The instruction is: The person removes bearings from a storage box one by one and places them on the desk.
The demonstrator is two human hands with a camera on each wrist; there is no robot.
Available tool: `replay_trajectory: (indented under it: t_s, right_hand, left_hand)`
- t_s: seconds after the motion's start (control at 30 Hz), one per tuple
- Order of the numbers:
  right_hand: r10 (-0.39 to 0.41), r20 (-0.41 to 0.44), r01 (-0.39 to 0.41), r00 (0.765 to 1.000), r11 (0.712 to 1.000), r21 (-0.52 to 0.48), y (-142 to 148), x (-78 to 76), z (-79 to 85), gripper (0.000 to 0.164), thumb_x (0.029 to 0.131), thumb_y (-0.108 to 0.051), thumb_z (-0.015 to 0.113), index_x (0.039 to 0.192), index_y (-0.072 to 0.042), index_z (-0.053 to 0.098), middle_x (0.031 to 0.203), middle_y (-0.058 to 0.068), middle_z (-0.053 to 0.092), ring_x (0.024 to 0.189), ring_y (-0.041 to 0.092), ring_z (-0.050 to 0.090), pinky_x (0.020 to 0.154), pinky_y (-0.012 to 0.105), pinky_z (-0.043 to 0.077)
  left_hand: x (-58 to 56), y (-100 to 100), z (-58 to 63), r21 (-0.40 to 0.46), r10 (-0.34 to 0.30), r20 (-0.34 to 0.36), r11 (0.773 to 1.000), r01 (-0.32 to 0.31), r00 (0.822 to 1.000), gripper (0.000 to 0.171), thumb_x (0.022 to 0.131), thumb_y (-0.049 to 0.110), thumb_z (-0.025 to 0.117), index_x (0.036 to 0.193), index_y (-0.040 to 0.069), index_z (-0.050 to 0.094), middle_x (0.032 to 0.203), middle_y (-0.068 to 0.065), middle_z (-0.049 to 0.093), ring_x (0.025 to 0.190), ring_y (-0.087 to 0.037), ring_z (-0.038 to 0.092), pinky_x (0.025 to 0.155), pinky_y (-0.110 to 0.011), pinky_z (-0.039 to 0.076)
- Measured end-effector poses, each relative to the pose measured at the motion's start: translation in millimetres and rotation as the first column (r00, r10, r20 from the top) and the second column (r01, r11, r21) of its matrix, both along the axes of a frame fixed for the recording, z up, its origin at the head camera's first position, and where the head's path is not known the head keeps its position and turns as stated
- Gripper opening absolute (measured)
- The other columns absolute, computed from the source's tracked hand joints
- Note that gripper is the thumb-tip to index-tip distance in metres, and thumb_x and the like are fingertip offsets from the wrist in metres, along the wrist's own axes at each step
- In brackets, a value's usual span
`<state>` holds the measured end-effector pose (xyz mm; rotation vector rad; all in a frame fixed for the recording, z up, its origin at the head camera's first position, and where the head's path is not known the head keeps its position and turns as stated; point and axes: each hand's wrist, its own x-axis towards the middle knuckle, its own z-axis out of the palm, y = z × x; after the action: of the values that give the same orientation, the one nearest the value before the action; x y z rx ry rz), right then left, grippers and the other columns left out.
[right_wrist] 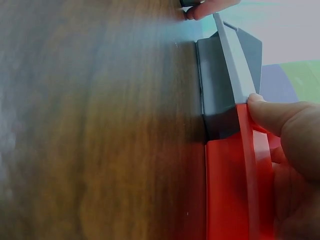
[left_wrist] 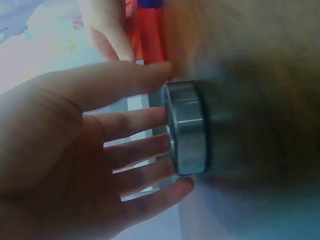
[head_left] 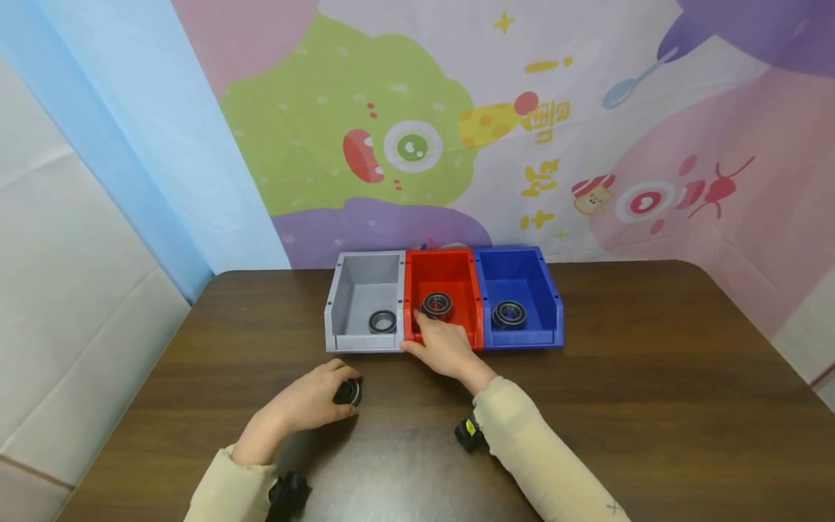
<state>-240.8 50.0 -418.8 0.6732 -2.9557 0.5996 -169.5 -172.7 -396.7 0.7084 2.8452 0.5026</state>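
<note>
In the head view, my left hand holds a ball bearing by its edge, low over the table in front of the grey bin. The left wrist view shows the thumb and fingers around this metal bearing. My right hand reaches over the front of the red bin and grips its front left corner. Its thumb lies on the rim where red meets grey, and the other fingers are inside, partly hidden. Another bearing lies beside those fingers.
A blue bin adjoins the red one and contains a bearing. One more bearing lies in the grey bin. The bins stand at the back of the brown table, before a printed curtain.
</note>
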Motion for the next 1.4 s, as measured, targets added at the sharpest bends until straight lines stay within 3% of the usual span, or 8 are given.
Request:
replay_trajectory:
  t_s: [0.2,0.33,0.47,0.57,0.8,1.0,1.23,1.4]
  right_hand:
    - [-0.012,-0.003,0.012,1.000,1.000,0.009,-0.4,0.4,-1.5,0.063,0.084,-0.043,0.059,0.133,-0.007,0.043,0.112,0.011,0.064,0.092,0.023,0.063,0.070,0.039,0.048]
    - [-0.011,0.005,0.011,1.000,1.000,0.011,-0.9,0.9,-2.8,0.064,0.084,-0.044,0.059,0.133,-0.006,0.043,0.110,0.011,0.064,0.088,0.023,0.063,0.069,0.038,0.048]
    - [-0.004,-0.004,0.004,1.000,1.000,0.000,-0.2,0.8,-2.7,0.062,0.084,-0.042,0.060,0.132,-0.007,0.044,0.109,0.010,0.065,0.086,0.022,0.062,0.068,0.037,0.048]
    - [-0.004,-0.015,0.004,1.000,1.000,0.001,0.1,0.3,-3.3,0.062,0.084,-0.042,0.060,0.132,-0.007,0.045,0.108,0.010,0.065,0.085,0.022,0.062,0.067,0.036,0.048]
    - [-0.002,-0.021,0.003,1.000,1.000,0.015,-0.6,0.8,-4.9,0.064,0.084,-0.044,0.060,0.133,-0.006,0.044,0.109,0.011,0.065,0.087,0.023,0.063,0.066,0.037,0.048]
    - [-0.005,-0.034,0.005,0.999,1.000,-0.002,-0.6,0.8,-4.2,0.063,0.083,-0.044,0.060,0.133,-0.007,0.044,0.110,0.011,0.065,0.089,0.024,0.063,0.067,0.039,0.048]
    - [0.010,-0.048,-0.011,0.999,1.000,-0.019,-0.5,0.7,-3.2,0.061,0.084,-0.043,0.060,0.131,-0.008,0.045,0.110,0.009,0.064,0.091,0.022,0.062,0.069,0.039,0.048]
    - [0.002,-0.042,-0.003,0.999,1.000,-0.022,0.5,0.9,-2.1,0.060,0.084,-0.042,0.060,0.131,-0.007,0.045,0.111,0.010,0.064,0.092,0.023,0.062,0.070,0.040,0.048]
  left_hand:
    - [-6.9,9.1,12.2,-0.012,0.011,0.051,1.000,-0.011,0.999,0.032,0.082,0.016,0.061,0.113,0.004,0.058,0.112,-0.009,0.059,0.105,-0.025,0.056,0.090,-0.042,0.042]
    - [-15.8,20.9,20.7,-0.016,0.043,-0.054,0.999,-0.044,0.998,0.027,0.084,0.019,0.060,0.109,0.007,0.062,0.108,-0.006,0.063,0.102,-0.023,0.059,0.085,-0.043,0.045]
    - [-33.2,30.7,26.3,0.027,0.125,-0.185,0.992,-0.122,0.975,0.020,0.083,0.020,0.060,0.100,0.011,0.065,0.097,-0.004,0.066,0.090,-0.021,0.063,0.073,-0.042,0.049]
    - [-49.3,34.0,25.4,0.065,0.182,-0.209,0.983,-0.172,0.961,0.019,0.082,0.020,0.059,0.097,0.009,0.066,0.096,-0.006,0.066,0.087,-0.023,0.063,0.071,-0.042,0.049]
    - [-78.1,41.9,15.3,0.008,0.206,-0.121,0.979,-0.206,0.971,0.026,0.082,0.019,0.061,0.102,0.004,0.063,0.099,-0.012,0.062,0.083,-0.024,0.059,0.073,-0.042,0.047]
    - [-94.2,54.9,17.6,-0.043,0.211,-0.041,0.976,-0.212,0.977,0.037,0.078,0.018,0.064,0.112,0.004,0.060,0.109,-0.015,0.059,0.091,-0.028,0.058,0.080,-0.045,0.046]
    - [-107.5,65.4,8.8,-0.103,0.138,-0.017,0.985,-0.139,0.990,0.030,0.078,0.009,0.060,0.107,0.000,0.060,0.106,-0.020,0.060,0.094,-0.031,0.058,0.081,-0.044,0.046]
    - [-110.0,70.5,6.9,-0.106,0.157,-0.030,0.981,-0.160,0.987,0.024,0.079,0.008,0.060,0.102,0.000,0.062,0.105,-0.020,0.060,0.093,-0.030,0.057,0.082,-0.043,0.045]
